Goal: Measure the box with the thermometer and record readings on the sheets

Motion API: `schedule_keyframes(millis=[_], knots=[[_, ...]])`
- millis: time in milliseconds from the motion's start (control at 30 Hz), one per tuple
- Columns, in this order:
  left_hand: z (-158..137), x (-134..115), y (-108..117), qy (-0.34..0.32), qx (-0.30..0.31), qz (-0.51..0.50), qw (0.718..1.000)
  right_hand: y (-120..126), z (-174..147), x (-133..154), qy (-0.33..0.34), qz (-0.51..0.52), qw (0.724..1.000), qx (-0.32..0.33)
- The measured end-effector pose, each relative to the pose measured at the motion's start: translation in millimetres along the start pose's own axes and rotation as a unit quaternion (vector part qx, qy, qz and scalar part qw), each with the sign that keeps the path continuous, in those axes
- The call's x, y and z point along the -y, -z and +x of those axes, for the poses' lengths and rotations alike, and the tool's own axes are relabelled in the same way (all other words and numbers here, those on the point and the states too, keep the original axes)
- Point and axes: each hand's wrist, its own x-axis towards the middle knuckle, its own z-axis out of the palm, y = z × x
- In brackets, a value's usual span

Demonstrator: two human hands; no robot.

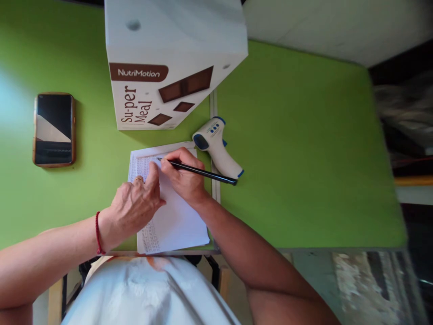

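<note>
My right hand is closed round a black pen, whose tip meets the paper near the top of a written column. Under both hands lies a small stack of white paper, with rows of handwriting down its left side and a bare right part. My left hand rests on the sheet, fingers reaching forward and thumb apart, its index fingertip close to the pen tip. It wears a ring and a red cord bracelet. Just beyond my right hand, a white and blue infrared thermometer lies on its side.
A tall white NutriMotion box stands behind the paper. To the left lies a phone in a brown case. Everything sits on a green table with a metal seam beside the paper. A pale surface borders it at the back right.
</note>
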Motion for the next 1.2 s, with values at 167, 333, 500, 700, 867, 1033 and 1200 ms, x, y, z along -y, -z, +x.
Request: schedule_keyframes(millis=[167,333,500,700,867,1033,1200], knots=[[-0.6,0.2,1.9,-0.004,0.004,0.006,1.0,0.7,0.1,0.3,-0.002,-0.013,1.0,0.0],[-0.8,0.9,1.4,-0.004,0.005,0.005,1.0,0.0,-0.5,-0.7,-0.006,-0.032,0.999,-0.003],[0.3,1.6,0.3,0.003,0.004,-0.009,1.0,-1.5,-0.4,-2.5,-0.003,-0.032,0.999,-0.028],[2.1,2.3,2.2,-0.001,0.02,0.007,1.0,4.9,2.1,-2.7,0.035,-0.022,0.997,-0.06],[2.8,4.9,1.7,0.002,0.017,0.001,1.0,26.6,8.4,-5.2,0.133,-0.079,0.988,-0.01],[6.7,7.0,0.3,0.019,-0.004,-0.016,1.0,50.6,13.6,-13.7,0.189,-0.154,0.966,0.079],[10.9,12.3,-1.0,0.014,-0.026,-0.03,0.999,50.8,11.2,-22.7,0.194,-0.248,0.932,0.177]])
